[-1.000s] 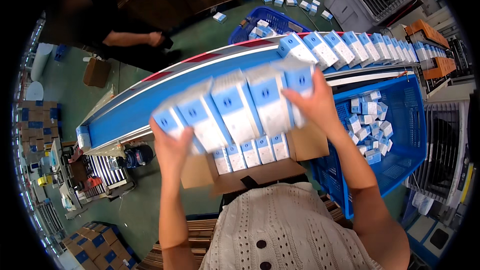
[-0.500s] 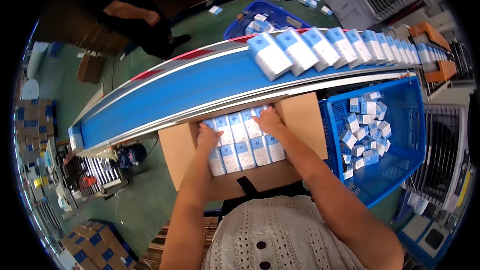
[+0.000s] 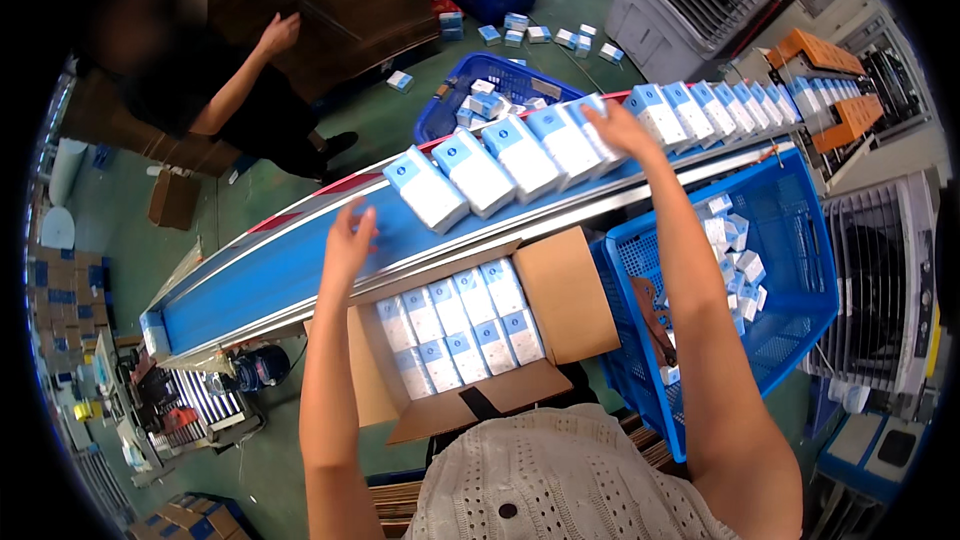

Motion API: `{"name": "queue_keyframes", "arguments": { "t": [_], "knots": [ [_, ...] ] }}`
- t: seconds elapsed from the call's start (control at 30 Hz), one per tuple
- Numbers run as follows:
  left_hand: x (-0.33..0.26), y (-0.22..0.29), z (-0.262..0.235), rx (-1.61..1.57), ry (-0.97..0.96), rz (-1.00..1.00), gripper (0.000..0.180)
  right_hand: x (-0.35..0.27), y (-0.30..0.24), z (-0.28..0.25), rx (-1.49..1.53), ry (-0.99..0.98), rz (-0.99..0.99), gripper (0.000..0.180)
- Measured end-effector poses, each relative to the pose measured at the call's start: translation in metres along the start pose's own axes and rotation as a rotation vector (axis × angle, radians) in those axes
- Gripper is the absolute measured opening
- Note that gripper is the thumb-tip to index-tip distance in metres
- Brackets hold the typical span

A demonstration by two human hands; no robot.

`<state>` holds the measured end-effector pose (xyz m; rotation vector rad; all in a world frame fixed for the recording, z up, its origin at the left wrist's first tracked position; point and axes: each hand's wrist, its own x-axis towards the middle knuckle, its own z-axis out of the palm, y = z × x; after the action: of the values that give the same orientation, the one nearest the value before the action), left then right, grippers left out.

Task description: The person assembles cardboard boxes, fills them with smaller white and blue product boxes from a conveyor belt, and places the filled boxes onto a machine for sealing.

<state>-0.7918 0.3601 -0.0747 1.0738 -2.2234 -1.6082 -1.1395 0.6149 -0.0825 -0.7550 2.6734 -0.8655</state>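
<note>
A blue conveyor belt (image 3: 270,275) runs diagonally across the view with a row of white-and-blue boxes (image 3: 500,165) on it. My left hand (image 3: 348,238) hovers open over the belt, just left of the nearest box (image 3: 425,190). My right hand (image 3: 618,130) reaches over the belt and rests its spread fingers on the boxes at the right end of the group. Below the belt sits an open cardboard carton (image 3: 570,290) with two rows of the same boxes (image 3: 460,330) packed inside.
A blue plastic crate (image 3: 790,270) holding several small boxes stands to my right. Another blue basket (image 3: 480,85) lies beyond the belt. A person in dark clothes (image 3: 200,80) works by cardboard stacks at the far left. Loose boxes lie on the green floor.
Both hands have left the packed carton and risen to the belt. The row of boxes on the belt has travelled down to the left.
</note>
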Motion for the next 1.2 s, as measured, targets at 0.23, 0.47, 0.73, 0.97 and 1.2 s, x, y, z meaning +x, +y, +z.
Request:
{"name": "queue_keyframes", "arguments": {
  "t": [0.23,0.47,0.73,0.97,1.2],
  "knots": [
    [0.020,-0.046,-0.038,0.184,0.318,0.028,0.066,-0.046,-0.112,0.095,0.282,-0.229,-0.169,0.078],
    [-0.103,0.026,-0.065,0.308,0.504,0.243,0.062,-0.142,-0.144,0.038,0.252,0.077,-0.390,0.058],
    [-0.228,-0.139,-0.008,0.963,-0.305,-0.174,0.034,-0.307,0.010,0.116,-0.419,-0.869,-0.463,0.022],
    [-0.176,-0.134,0.013,1.278,-0.894,0.124,0.028,-0.348,0.027,0.047,-0.158,-0.362,-0.117,0.012],
    [-0.139,0.074,0.170,0.597,-1.108,0.337,0.025,-0.376,0.201,-0.030,-0.132,-0.075,0.473,0.016]
  ]
}}
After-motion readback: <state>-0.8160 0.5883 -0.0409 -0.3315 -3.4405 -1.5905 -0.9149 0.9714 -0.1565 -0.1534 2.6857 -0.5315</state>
